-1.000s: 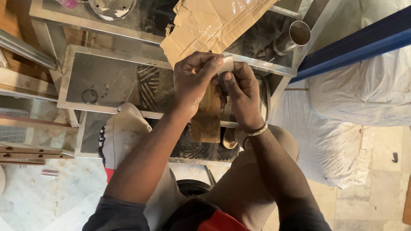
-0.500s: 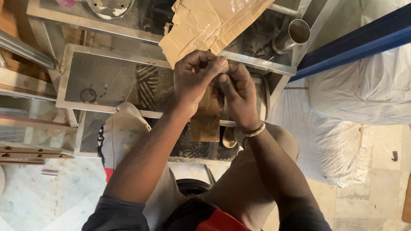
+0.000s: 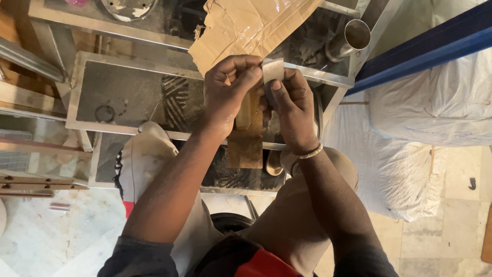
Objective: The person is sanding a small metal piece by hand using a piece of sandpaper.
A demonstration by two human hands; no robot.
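My left hand point(image 3: 229, 88) and my right hand point(image 3: 288, 102) meet over a metal shelf frame point(image 3: 128, 129). Both pinch a small flat grey piece point(image 3: 272, 69) held up between the fingertips. The left thumb and fingers close on its left edge, the right thumb presses its lower right side. A brown strip point(image 3: 246, 136), like sandpaper or card, hangs down beneath the hands; whether a hand holds it is hidden. A beaded bracelet point(image 3: 309, 152) circles my right wrist.
Torn cardboard point(image 3: 251, 23) lies on the upper shelf beside a steel tumbler point(image 3: 348, 40). White sacks point(image 3: 435, 102) and a blue beam point(image 3: 425, 43) stand at right. A white cloth point(image 3: 146, 159) drapes my left knee. A wooden slat point(image 3: 36, 180) sits at left.
The hands have stayed together over the shelf. The fingers shifted slightly on the small grey piece, which now shows more plainly between the fingertips.
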